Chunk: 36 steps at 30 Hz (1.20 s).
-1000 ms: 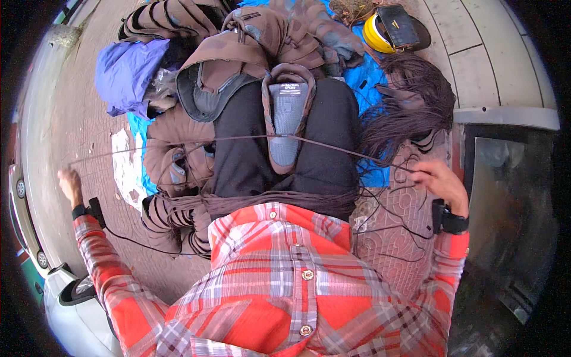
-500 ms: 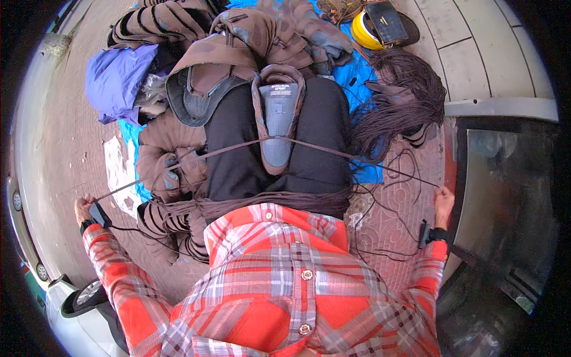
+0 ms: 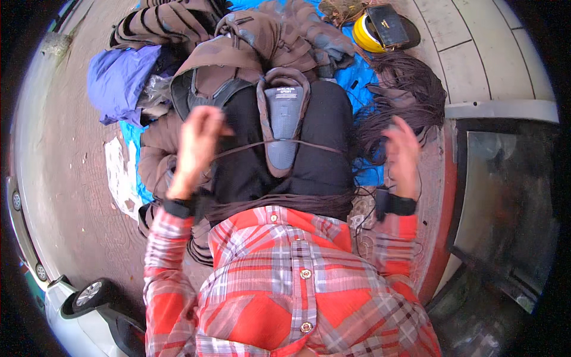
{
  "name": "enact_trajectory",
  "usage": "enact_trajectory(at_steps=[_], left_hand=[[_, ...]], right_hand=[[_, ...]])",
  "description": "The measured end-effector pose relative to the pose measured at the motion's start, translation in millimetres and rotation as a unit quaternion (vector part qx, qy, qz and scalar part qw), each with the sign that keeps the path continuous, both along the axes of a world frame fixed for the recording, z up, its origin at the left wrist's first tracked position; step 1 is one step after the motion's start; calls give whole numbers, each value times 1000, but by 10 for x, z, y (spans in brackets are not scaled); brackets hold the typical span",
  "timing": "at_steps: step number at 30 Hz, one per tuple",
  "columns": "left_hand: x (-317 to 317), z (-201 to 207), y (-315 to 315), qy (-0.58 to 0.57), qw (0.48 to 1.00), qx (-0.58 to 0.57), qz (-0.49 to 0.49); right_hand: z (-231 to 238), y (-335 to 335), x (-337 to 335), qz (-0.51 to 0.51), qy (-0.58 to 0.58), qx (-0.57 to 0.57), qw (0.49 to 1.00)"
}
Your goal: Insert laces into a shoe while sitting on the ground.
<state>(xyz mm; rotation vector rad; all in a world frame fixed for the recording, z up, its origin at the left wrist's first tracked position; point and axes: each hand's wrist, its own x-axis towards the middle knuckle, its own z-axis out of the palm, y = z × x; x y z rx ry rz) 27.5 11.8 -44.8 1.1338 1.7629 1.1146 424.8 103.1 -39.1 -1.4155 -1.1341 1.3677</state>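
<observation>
A brown shoe upper (image 3: 282,128) with a grey-blue inside lies between my thighs, its rounded end toward me. A thin brown lace (image 3: 312,144) crosses it and runs over both legs, no longer stretched straight. My left hand (image 3: 201,143), blurred by motion, is above my left thigh beside the lace, its thumb apart from its fingers. Beyond my right thigh, my right hand (image 3: 404,156) is raised with bent fingers apart; nothing shows in it. A bundle of dark brown laces (image 3: 279,205) lies across my lap.
Brown shoe uppers (image 3: 226,56) are piled ahead on a blue sheet (image 3: 351,80). A purple bag (image 3: 122,80) lies left; a large tangle of laces (image 3: 407,95) lies right. Beyond it are a yellow-rimmed container (image 3: 366,33) and a black pouch (image 3: 385,25). A dark-paned frame (image 3: 458,184) borders the right.
Both hands have come inward and up from far out at the sides, where they pulled the lace taut. The lace is let go and slack across the shoe upper.
</observation>
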Motion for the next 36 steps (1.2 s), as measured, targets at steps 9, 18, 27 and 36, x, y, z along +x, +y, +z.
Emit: enact_trajectory(at_steps=[9,18,27,36], left_hand=[[1202,42,118,-535,824,-172,-67],[1262,-24,49,-491,857,-156,-37],[1181,-81,-46,-401,899,-171,-41],[1096,-74,-108,-265,953,-127,-69]], right_hand=[[238,-602,-1252,133,-119,-9,984],[105,-605,-1158,145,-92,40,984],[49,-627,-1298,155,54,-35,986],[-218,-447,-1354,114,-177,138,968]])
